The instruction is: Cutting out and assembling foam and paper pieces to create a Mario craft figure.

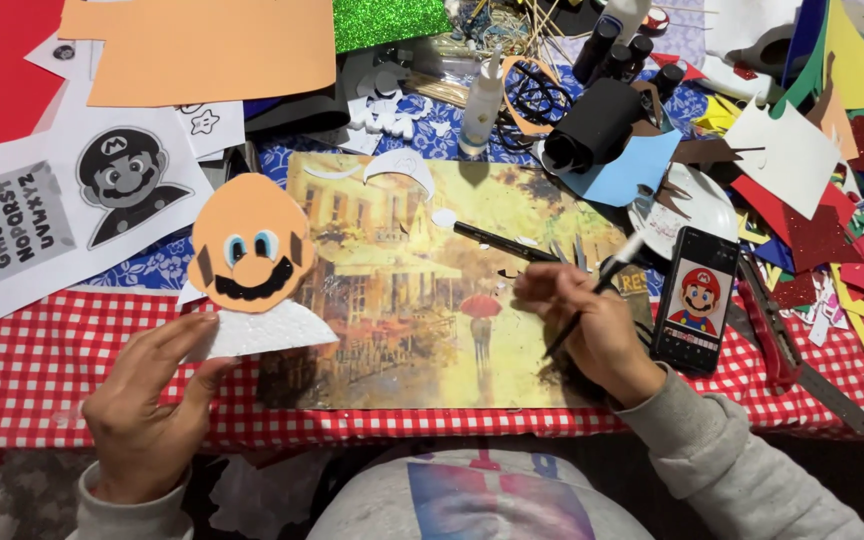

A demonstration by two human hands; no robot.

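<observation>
Table (pixel 12 375) in red check cloth, cluttered except near front edge | glossy street-scene mat (pixel 402 300) at centre, mostly bare | flat foam face (pixel 250 262), orange oval on white base, at mat's left edge, pinched by left hand (pixel 147 400) | right hand (pixel 592 325) curled, pinching thin black pen (pixel 592 295) over mat's right side.

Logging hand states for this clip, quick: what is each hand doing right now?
Left hand: closed on the white base of the foam face cutout, holding it up.
Right hand: closed around a black pen.
</observation>
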